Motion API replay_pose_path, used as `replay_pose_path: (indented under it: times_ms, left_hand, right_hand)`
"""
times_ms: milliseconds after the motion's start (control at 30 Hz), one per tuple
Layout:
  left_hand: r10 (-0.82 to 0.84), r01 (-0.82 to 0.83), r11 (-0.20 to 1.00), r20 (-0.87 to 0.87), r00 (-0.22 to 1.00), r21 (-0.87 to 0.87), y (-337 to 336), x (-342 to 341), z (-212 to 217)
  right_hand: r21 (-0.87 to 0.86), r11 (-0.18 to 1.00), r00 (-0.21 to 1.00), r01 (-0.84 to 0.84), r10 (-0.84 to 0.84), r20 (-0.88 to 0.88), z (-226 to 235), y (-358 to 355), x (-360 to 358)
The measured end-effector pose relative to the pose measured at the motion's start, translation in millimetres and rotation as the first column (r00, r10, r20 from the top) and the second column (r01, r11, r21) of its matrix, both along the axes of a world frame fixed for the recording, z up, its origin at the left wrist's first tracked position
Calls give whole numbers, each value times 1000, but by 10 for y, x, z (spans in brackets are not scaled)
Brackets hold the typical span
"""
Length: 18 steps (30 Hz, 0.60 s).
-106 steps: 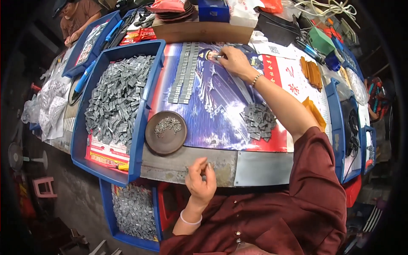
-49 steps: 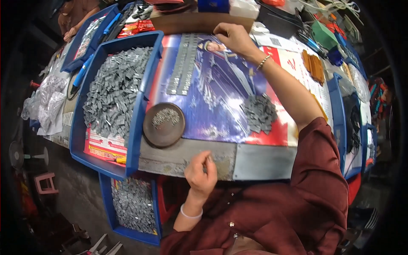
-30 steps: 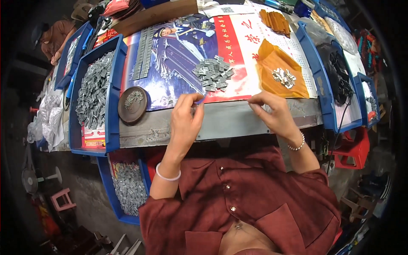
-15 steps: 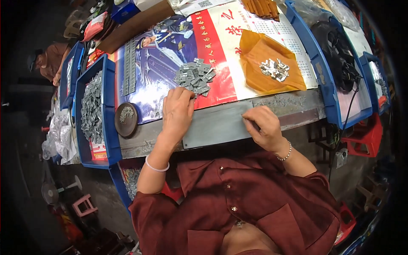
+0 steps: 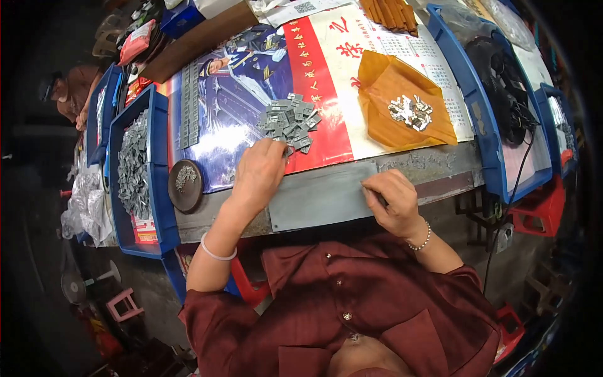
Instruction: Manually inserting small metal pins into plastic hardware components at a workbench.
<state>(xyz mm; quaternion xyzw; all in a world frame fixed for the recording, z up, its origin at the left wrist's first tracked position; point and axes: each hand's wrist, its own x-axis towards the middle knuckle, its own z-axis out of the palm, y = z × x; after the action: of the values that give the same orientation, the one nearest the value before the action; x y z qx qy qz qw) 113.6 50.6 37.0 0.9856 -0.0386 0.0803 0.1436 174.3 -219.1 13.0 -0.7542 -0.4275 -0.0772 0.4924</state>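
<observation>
My left hand [image 5: 259,171] is at the near edge of a loose heap of small flat grey pieces [image 5: 290,120], its fingers curled down and bunched together. Whatever lies under those fingertips is hidden. Over the right end of a smooth grey plate [image 5: 319,200] is my right hand [image 5: 394,200], thumb and forefinger brought together in a pinch. Anything between them is too small to name. The plate lies flat at the table's front edge. Beyond my right hand, shiny silvery metal pieces [image 5: 411,113] rest on a sheet of orange-brown paper [image 5: 377,88].
A round brown dish [image 5: 182,206] of tiny parts stands left of my left hand. Past it, a blue bin [image 5: 164,188] holds many grey pieces. Another blue bin [image 5: 494,157], with black things inside, borders the right side. A glossy poster [image 5: 333,135] covers much of the tabletop.
The whole view has shifted slightly. My left hand stays by the grey heap while its forearm has swung a little outward. My right hand remains pinched above the plate's right end.
</observation>
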Motion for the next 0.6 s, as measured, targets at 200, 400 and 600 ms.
replay_pose_path:
  times_ms: [200,400,600]
  left_hand:
    - [148,-254,873,-270,951,-416,113,15,3]
    - [187,-264,865,-213,959,-428,58,-65,24]
    - [110,-401,314,-387,916,-860,-162,-428,203]
  right_hand:
    - [-19,1000,1000,7,-7,18,-2,29,11]
    - [-17,999,998,48,-48,33,2,46,-48]
    - [52,998,933,45,-23,-358,119,148,-203]
